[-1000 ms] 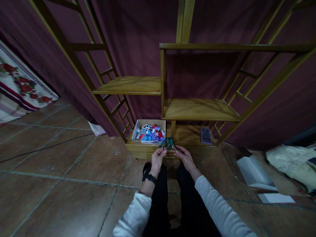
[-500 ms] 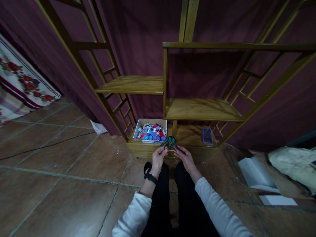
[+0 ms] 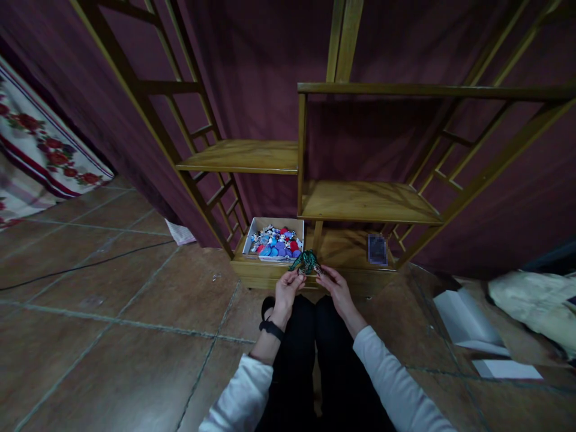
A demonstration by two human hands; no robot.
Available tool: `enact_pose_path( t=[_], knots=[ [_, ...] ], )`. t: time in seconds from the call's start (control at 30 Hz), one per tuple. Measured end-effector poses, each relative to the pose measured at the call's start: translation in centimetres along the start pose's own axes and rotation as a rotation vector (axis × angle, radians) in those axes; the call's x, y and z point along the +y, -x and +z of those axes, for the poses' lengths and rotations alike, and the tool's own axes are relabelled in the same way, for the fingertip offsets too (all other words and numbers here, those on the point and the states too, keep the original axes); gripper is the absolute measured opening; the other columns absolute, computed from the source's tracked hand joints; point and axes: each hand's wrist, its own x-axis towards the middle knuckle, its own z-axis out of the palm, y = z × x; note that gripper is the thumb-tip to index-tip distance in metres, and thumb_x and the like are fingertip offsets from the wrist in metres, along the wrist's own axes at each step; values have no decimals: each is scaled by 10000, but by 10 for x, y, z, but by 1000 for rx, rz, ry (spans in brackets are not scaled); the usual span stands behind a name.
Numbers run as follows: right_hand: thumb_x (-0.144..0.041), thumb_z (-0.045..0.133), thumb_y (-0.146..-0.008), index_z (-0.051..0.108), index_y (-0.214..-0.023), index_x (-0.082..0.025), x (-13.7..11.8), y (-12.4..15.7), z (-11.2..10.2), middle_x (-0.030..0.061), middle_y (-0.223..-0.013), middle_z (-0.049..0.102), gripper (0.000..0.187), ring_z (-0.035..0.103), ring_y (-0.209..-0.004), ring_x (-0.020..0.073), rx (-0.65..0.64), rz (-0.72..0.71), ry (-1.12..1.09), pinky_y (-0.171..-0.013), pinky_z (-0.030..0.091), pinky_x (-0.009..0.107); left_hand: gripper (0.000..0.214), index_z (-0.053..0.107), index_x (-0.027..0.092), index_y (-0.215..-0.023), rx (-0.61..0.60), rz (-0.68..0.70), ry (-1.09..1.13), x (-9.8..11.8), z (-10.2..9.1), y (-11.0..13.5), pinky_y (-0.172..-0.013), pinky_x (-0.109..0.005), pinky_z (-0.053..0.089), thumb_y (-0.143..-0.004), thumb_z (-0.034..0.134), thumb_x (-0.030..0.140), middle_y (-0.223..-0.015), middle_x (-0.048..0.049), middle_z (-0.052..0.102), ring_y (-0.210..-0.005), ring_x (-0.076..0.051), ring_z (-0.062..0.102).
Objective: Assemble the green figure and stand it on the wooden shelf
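Between my two hands is a small dark-green, striped, arched object with paler ends, which looks like a toy animal figure [image 3: 306, 261]; its exact kind is too small to make out. My left hand [image 3: 286, 289] pinches its lower left end between thumb and fingers. On the other side, my right hand [image 3: 335, 285] grips the lower right end with its fingertips. Just behind and left of it, an open cardboard box [image 3: 249, 235] holds many small red, blue, purple and white pieces. The box sits on the bottom board of a wooden shelf unit [image 3: 265, 270].
Higher boards of the unit, a left shelf [image 3: 252, 155] and a right shelf [image 3: 369, 201], overhang the bottom board. A blurred dark rectangle [image 3: 377, 249] stands at its right. White packaging [image 3: 470, 318] lies on the floor at right; a black cable [image 3: 90, 262] crosses the tiles at left.
The green figure has tilted slightly and dropped a little to the left, still held by both hands. My knees have come closer together.
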Motion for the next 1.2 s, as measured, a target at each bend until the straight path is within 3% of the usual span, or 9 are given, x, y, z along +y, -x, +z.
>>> enact_pose_path(
  t=[0.23, 0.43, 0.7, 1.2],
  knots=[
    [-343, 740, -638, 640, -1035, -235, 7, -3, -2, 38, -1140, 614, 424, 564, -1052, 228, 19, -10, 14, -899, 484, 387, 398, 621, 146, -846, -10, -10, 17, 2, 1, 2, -717, -300, 513, -542, 797, 334, -833, -64, 691, -770, -164, 660],
    [-388, 739, -638, 633, -1048, -213, 10, -9, -5, 61, -1120, 619, 458, 600, -966, 228, 45, 11, -13, -880, 495, 429, 381, 587, 146, -760, -11, -7, -6, 1, 8, 2, -685, -278, 497, -511, 807, 332, -788, -42, 686, -733, -148, 642],
    [-348, 757, -614, 640, -1023, -195, 6, -11, -8, 41, -1022, 655, 452, 637, -872, 199, 50, 17, -62, -870, 504, 418, 359, 569, 150, -754, -3, 60, -74, -1, 16, 5, -617, -231, 440, -517, 795, 296, -682, 7, 639, -603, -94, 566],
    [-353, 710, -609, 657, -976, -199, 12, -17, -12, 63, -972, 698, 401, 639, -922, 231, 23, 91, -64, -814, 499, 382, 317, 505, 167, -711, 17, 175, -184, -12, 36, 20, -663, -231, 416, -548, 769, 227, -664, 41, 535, -623, -84, 505]
  ],
)
